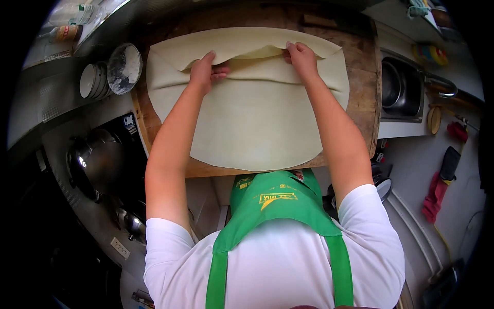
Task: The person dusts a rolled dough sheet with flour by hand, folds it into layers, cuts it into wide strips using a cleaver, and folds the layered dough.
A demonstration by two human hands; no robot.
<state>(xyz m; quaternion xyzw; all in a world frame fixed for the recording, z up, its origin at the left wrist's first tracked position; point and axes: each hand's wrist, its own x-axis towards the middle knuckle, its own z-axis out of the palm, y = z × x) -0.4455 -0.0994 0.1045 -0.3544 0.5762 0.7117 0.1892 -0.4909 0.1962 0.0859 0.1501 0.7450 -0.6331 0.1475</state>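
A large, thin sheet of rolled dough (257, 123) covers much of the wooden board (363, 87). Its far part is lifted and folded over toward me, with creases running across the sheet. My left hand (206, 73) pinches the folded edge between thumb and fingers, left of the middle; some of its fingers reach under the flap. My right hand (301, 57) grips the same edge farther right, its thumb on top and its other fingers partly hidden by the dough. Between the two hands the edge bows up and leaves a gap.
A floury bowl (125, 68) and stacked white bowls (92, 81) stand left of the board. A rolling pin or dark stick (319, 21) lies at the far edge. To the right is a metal sink (401, 87) with a faucet (442, 85); a lidded pot (95, 162) sits lower left.
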